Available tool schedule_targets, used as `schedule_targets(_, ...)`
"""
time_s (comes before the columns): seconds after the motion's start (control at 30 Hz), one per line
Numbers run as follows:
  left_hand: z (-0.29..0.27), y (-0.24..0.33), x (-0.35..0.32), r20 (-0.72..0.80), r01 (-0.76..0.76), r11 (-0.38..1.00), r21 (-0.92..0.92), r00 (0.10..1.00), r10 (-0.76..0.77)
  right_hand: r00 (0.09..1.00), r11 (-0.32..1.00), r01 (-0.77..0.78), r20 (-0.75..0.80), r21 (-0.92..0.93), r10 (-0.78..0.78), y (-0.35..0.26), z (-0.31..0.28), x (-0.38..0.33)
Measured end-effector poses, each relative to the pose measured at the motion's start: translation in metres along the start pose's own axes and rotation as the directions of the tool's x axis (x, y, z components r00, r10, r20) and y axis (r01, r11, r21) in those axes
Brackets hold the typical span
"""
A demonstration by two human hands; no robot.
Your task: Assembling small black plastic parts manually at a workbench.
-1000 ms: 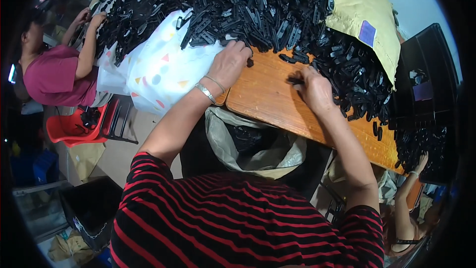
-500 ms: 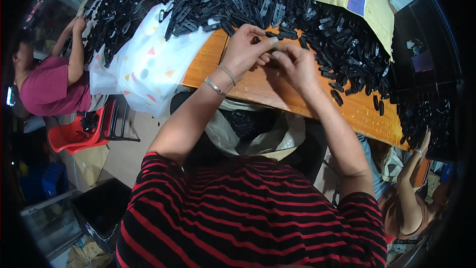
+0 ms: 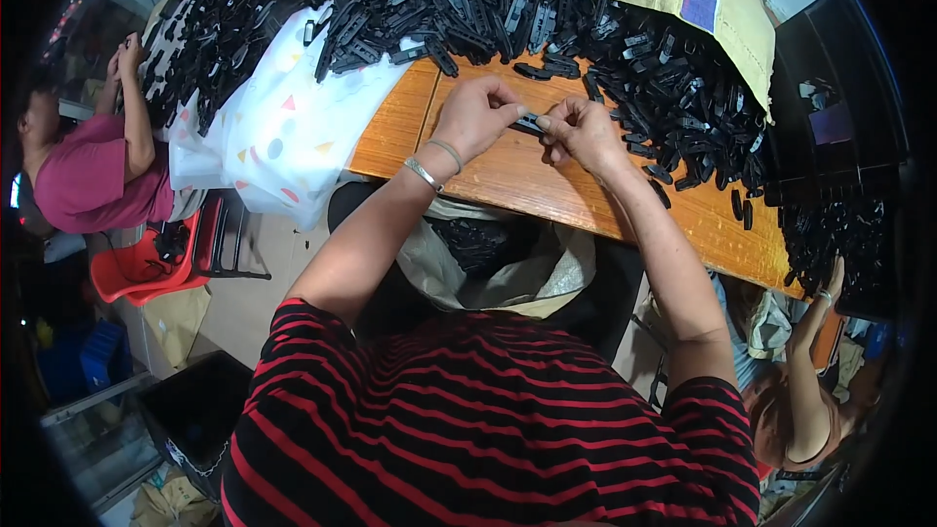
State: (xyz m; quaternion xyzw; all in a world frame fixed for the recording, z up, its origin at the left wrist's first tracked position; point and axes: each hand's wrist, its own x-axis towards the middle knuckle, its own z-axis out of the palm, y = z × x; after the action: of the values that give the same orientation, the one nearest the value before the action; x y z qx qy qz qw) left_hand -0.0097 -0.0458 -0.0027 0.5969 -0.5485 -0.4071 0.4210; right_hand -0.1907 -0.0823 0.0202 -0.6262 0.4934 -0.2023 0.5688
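Wooden bench, black clip heap behind. Left hand, right hand pinch one clip between them, near heap. Step: joining/checking; next likely needs firm aligned press.

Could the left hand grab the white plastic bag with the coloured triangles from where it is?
Probably yes. The left hand would first have to let go of the small black plastic piece pinched with the right hand. The white plastic bag with coloured shapes lies just left, only bare wooden tabletop between.
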Motion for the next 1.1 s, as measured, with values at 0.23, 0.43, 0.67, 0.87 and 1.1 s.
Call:
schedule_targets(0.23, -0.004, 0.009, 0.005, -0.025, 0.069, 0.929, 0.362, 0.998, -0.065, 0.984, 0.978, -0.147, 0.083, -0.147, 0.160, -0.020, -0.004, 0.008)
schedule_targets(0.43, -0.009, 0.015, -0.039, 0.092, -0.064, 0.889, 0.453, 0.995, 0.025, 0.956, 0.969, -0.027, 0.275, -0.246, 0.097, -0.012, -0.008, -0.017)
schedule_targets(0.67, -0.064, 0.009, -0.017, -0.087, -0.264, 0.721, 0.640, 0.908, 0.410, 0.891, 0.630, 0.359, 0.051, -0.689, -0.452, -0.025, -0.005, 0.000)
schedule_targets(0.87, -0.080, -0.003, 0.028, 0.109, -0.317, 0.282, 0.906, 0.816, 0.567, 0.744, 0.358, 0.358, 0.032, -0.862, -0.667, -0.009, 0.008, 0.049)
schedule_targets(1.1, -0.086, 0.003, 0.026, 0.226, -0.412, 0.206, 0.888, 0.779, 0.585, 0.800, 0.532, 0.469, 0.083, -0.704, -0.595, -0.005, 0.025, 0.031)
